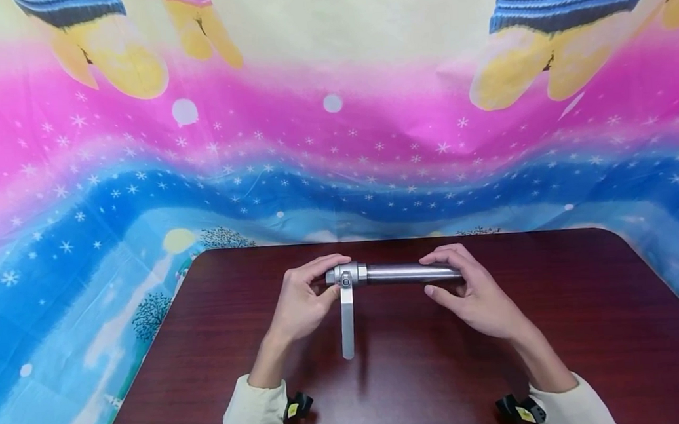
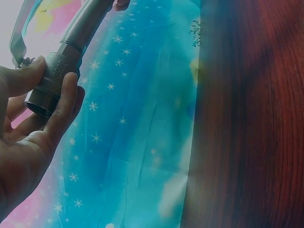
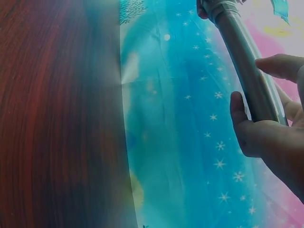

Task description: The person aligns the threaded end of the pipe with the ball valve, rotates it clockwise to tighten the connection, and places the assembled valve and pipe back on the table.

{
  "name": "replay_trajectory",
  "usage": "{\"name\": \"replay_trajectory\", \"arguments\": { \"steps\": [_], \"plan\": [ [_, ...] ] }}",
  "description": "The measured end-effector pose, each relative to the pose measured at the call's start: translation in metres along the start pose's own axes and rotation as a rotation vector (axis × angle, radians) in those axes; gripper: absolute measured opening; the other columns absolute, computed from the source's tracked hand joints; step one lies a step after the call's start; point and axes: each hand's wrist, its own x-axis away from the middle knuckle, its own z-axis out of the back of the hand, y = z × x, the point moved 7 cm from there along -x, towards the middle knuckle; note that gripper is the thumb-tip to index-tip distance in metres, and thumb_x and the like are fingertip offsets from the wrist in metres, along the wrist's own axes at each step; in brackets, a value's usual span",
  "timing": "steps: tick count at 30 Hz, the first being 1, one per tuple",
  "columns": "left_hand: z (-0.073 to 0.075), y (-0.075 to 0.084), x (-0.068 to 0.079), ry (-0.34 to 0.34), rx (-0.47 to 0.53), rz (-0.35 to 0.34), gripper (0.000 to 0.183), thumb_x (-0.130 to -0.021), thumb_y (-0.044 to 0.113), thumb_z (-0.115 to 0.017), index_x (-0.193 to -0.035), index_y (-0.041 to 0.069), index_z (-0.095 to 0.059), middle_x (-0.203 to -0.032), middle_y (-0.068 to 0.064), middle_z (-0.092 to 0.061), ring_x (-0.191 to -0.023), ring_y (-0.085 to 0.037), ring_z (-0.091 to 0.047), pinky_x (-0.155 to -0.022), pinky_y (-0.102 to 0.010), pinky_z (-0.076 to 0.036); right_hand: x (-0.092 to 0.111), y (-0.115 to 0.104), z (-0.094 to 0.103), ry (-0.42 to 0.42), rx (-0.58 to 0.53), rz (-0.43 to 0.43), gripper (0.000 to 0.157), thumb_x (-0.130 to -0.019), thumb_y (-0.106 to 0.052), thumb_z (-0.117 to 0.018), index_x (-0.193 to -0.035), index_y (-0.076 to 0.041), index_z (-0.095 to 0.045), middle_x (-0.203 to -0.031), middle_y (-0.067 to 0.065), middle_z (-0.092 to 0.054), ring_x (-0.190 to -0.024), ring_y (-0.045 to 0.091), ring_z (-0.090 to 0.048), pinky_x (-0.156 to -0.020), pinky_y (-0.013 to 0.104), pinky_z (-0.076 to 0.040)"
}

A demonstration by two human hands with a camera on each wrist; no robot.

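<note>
A metal ball valve [image 1: 346,274] is joined to a smooth steel pipe [image 1: 405,273], which lies level in the head view. The valve's long flat lever [image 1: 347,323] points toward my body. My left hand [image 1: 305,300] grips the valve body, thumb on one side and fingers on the other; its open round end [image 2: 42,102] shows in the left wrist view. Around the pipe's far end from the valve, my right hand [image 1: 478,294] holds on with curled fingers and thumb. That end is hidden inside the right hand in the head view.
Below the hands is a dark red-brown wooden table [image 1: 422,377] with rounded back corners. A colourful printed cloth [image 1: 335,146] with snowflakes hangs behind it and down the sides. Black wrist camera mounts [image 1: 298,405] sit by both pale sleeves [image 1: 250,415].
</note>
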Motion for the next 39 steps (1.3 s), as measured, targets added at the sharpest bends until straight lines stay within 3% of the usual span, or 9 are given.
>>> {"name": "replay_trajectory", "arguments": {
  "steps": [13,25,32,39],
  "plan": [
    [0.0006,0.0023,0.0008,-0.001,0.002,0.004,0.054,-0.084,-0.020,-0.071,-0.129,0.008,-0.077,-0.134,-0.013,-0.075,-0.101,-0.023,-0.070,-0.084,-0.023,-0.063,-0.0009,0.0003,0.0038,0.019,0.039,0.037,0.039,-0.095,-0.003,-0.079,-0.132,-0.015,-0.072,-0.131,0.000,-0.063,-0.087,0.010,-0.061,-0.065,0.023,-0.054],
    [0.0010,0.0032,0.0012,0.002,-0.002,-0.017,0.054,-0.083,-0.020,-0.071,-0.129,0.008,-0.077,-0.135,-0.012,-0.075,-0.102,-0.022,-0.071,-0.085,-0.025,-0.064,-0.0010,0.0009,0.0037,0.017,0.057,0.031,0.038,-0.098,-0.007,-0.077,-0.134,-0.020,-0.072,-0.127,-0.002,-0.064,-0.081,0.010,-0.059,-0.064,0.024,-0.053],
    [0.0008,0.0021,0.0013,0.001,0.005,-0.018,0.054,-0.083,-0.020,-0.071,-0.129,0.007,-0.077,-0.135,-0.013,-0.075,-0.104,-0.023,-0.071,-0.087,-0.042,-0.066,-0.0015,0.0025,0.0024,0.009,0.072,0.008,0.038,-0.100,-0.009,-0.075,-0.135,-0.023,-0.071,-0.123,-0.002,-0.065,-0.082,0.010,-0.057,-0.066,0.025,-0.051],
    [-0.0015,0.0006,0.0004,-0.007,-0.004,-0.026,0.053,-0.083,-0.020,-0.071,-0.129,0.005,-0.077,-0.136,-0.015,-0.074,-0.107,-0.024,-0.072,-0.088,-0.039,-0.066,-0.0015,0.0000,0.0020,0.025,0.042,-0.014,0.040,-0.098,-0.007,-0.077,-0.135,-0.018,-0.067,-0.129,0.007,-0.061,-0.087,0.009,-0.059,-0.065,0.023,-0.053]
  ]
}}
